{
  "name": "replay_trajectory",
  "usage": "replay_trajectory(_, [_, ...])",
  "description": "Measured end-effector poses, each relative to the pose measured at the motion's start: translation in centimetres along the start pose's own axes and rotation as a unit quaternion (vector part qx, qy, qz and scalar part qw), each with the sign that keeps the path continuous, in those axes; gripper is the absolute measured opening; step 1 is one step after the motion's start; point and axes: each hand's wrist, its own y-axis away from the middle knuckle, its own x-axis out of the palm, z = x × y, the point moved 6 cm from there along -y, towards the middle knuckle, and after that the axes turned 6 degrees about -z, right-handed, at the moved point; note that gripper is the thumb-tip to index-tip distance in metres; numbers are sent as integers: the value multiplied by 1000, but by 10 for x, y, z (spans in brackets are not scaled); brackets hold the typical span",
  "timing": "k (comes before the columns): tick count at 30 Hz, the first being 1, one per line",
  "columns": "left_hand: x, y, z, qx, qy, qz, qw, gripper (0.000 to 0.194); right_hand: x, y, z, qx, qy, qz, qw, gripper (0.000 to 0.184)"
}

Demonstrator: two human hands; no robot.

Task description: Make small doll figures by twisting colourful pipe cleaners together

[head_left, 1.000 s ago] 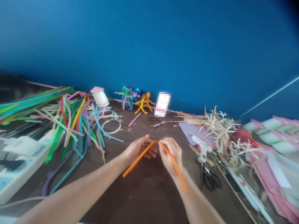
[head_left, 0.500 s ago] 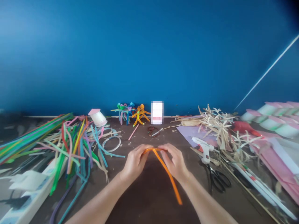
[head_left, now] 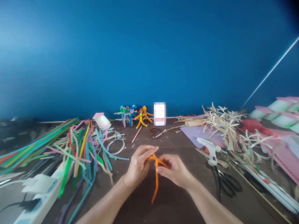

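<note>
An orange pipe cleaner point(head_left: 156, 180) is bent between my two hands above the dark table, with one long end hanging down. My left hand point(head_left: 140, 163) is closed and pinches it near the bend. From the other side my right hand point(head_left: 173, 169) is closed on its right-hand part, thumb near the hanging end. Behind my hands, small orange pipe-cleaner figures point(head_left: 143, 116) stand near the wall, beside a cluster of blue, green and purple ones point(head_left: 127, 115).
Loose pipe cleaners point(head_left: 77, 146) and a power strip point(head_left: 46, 199) lie on the left, near a small white cup point(head_left: 102, 120). To the right are a glue gun point(head_left: 211, 151), black-handled scissors point(head_left: 230, 183) and pale straw-like flowers point(head_left: 226, 124). A roll of tape or ring point(head_left: 116, 146) lies left of centre.
My right hand has turned and shifted slightly lower, with its thumb now toward the bend. The pipe cleaner's long end has swung from lower right to nearly straight down.
</note>
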Motion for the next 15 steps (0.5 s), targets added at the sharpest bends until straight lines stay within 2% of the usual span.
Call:
replay_trajectory(3, [5, 2, -3, -49, 108, 42, 992, 34, 0, 0, 5, -39, 30, -12, 999, 15])
replay_trajectory(5, [7, 3, -10, -40, 179, 75, 980, 38, -2, 0, 9, -80, 69, -33, 994, 14])
replay_trajectory(8, [9, 4, -17, -20, 220, 99, 970, 63, -4, 2, 14, -129, 135, -65, 980, 15])
replay_trajectory(11, [13, 6, -13, -38, 198, 97, 975, 87, -3, 5, 18, -160, 167, -72, 970, 16])
replay_trajectory(15, [18, 7, -3, -102, 173, 91, 975, 70, -2, 8, 24, -189, 188, -70, 961, 14])
